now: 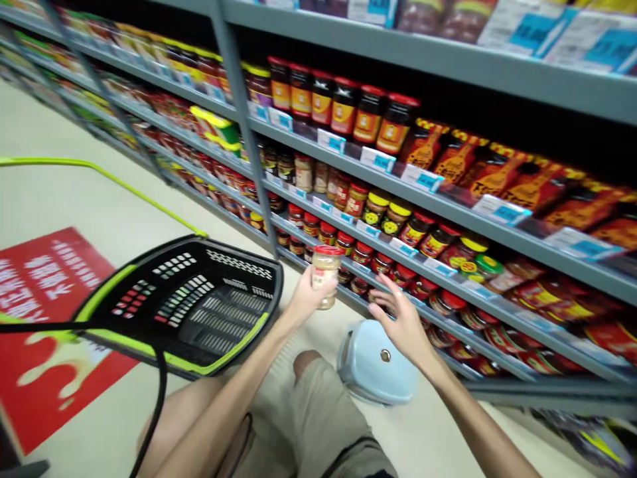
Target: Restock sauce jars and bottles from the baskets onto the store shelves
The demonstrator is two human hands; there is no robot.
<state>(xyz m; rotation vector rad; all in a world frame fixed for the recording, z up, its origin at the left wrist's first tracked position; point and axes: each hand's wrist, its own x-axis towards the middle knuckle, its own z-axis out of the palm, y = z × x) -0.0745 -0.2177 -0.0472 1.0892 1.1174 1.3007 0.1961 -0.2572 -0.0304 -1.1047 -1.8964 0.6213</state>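
My left hand (309,292) is wrapped round a glass jar (326,265) with a red lid and pale beige contents. The jar is upright in front of the lower shelves, and its label is too blurred to read. To its right, my right hand (398,315) is raised with fingers apart and nothing in it, above a light blue plastic stool (375,362). Behind both hands, rows of red-lidded jars (361,253) fill the low shelves. A black shopping basket (219,312) with a lime green rim stands on the floor to the left of my left hand.
Grey shelving (348,156) runs diagonally across the view, packed with dark sauce jars (368,119) and orange-and-black packets (497,176). The basket's green handle (94,162) sticks out to the left. A red floor poster (54,398) lies beside the basket. My bent knees are below.
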